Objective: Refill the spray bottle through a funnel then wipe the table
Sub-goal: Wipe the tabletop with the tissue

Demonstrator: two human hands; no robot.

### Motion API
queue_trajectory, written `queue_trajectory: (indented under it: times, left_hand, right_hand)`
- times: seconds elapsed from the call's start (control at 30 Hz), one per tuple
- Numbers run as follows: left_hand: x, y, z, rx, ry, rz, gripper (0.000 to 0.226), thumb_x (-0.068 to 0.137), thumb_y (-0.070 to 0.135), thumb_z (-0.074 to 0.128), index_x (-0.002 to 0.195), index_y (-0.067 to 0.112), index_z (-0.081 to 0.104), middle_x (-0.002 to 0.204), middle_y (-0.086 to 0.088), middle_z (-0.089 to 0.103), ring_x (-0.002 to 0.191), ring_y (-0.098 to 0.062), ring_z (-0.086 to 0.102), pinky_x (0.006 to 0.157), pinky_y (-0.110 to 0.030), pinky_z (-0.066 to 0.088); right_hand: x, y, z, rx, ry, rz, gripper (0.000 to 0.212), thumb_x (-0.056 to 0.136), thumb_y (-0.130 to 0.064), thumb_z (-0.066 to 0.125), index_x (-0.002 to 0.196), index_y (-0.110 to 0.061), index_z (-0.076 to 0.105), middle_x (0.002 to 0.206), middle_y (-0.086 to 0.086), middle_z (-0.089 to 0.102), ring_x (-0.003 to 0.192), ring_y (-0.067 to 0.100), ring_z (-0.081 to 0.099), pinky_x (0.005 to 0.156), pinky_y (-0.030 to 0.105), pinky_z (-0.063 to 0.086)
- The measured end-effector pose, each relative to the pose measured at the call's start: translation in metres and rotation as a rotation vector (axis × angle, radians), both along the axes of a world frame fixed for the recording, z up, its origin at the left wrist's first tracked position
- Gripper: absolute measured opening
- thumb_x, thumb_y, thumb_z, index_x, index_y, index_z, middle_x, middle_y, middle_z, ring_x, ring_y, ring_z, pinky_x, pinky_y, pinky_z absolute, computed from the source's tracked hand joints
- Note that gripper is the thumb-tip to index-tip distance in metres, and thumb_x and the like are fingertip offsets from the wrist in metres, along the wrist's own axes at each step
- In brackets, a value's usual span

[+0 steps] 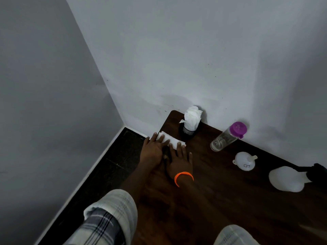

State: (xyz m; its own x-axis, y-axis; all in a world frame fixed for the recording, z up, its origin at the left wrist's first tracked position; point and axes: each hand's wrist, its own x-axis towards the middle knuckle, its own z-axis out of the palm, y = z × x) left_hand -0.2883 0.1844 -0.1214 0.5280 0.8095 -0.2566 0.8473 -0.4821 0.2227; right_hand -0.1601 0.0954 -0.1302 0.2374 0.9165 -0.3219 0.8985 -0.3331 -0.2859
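**Dark wood, white paper, one purple cap**

The worktop (pixel 221 200) is dark brown wood grain. A white tissue (pixel 170 139) lies on it; more white tissues (pixel 192 115) fill a black mesh cup (pixel 188 131). The clear bottle (pixel 223 139) has a purple cap (pixel 238 129). The funnel (pixel 244 160) is milky white. An orange wristband (pixel 184 176) stands out; the sleeves (pixel 113 214) are white-and-grey plaid.

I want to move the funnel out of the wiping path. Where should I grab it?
Judging from its pose, the funnel lies tipped on the table, spout pointing right toward the wall. Probably best: come from above and pinch the wide bowl's rim, or the small tab on its left edge.
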Motion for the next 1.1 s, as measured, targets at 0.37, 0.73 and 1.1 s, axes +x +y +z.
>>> queue_trajectory:
  times: [0.37, 0.73, 1.1]
  left_hand:
    - [-0.054, -0.073, 0.013, -0.100, -0.021, 0.131, 0.076, 0.084, 0.047, 0.064, 0.153, 0.049, 0.031, 0.168, 0.011, 0.021, 0.157, -0.024, 0.008, 0.122, -0.045, 0.012]
    - [-0.116, -0.168, 0.018, -0.162, -0.032, 0.239, 0.076, 0.084, 0.049, 0.068, 0.152, 0.050, 0.035, 0.167, 0.011, 0.024, 0.157, -0.024, 0.013, 0.120, -0.046, 0.017]
    - [-0.175, -0.265, 0.020, -0.197, -0.044, 0.396, 0.073, 0.081, 0.043, 0.062, 0.150, 0.051, 0.038, 0.166, 0.015, 0.025, 0.156, -0.025, 0.018, 0.119, -0.044, 0.021]
  right_hand:
    - [-0.046, -0.061, 0.007, -0.026, 0.048, 0.091, 0.066, 0.104, -0.058, 0.029, 0.162, -0.037, 0.005, 0.172, 0.001, -0.005, 0.159, 0.023, -0.010, 0.125, 0.049, -0.007]
    - [-0.092, -0.145, 0.014, -0.073, 0.044, 0.248, 0.069, 0.101, -0.063, 0.023, 0.162, -0.038, 0.006, 0.171, 0.001, -0.006, 0.159, 0.025, -0.006, 0.123, 0.048, -0.009]
    - [-0.146, -0.219, 0.006, -0.055, 0.005, 0.377, 0.068, 0.087, -0.062, 0.045, 0.148, -0.032, 0.052, 0.157, 0.008, 0.048, 0.145, 0.030, 0.046, 0.114, 0.052, 0.019]
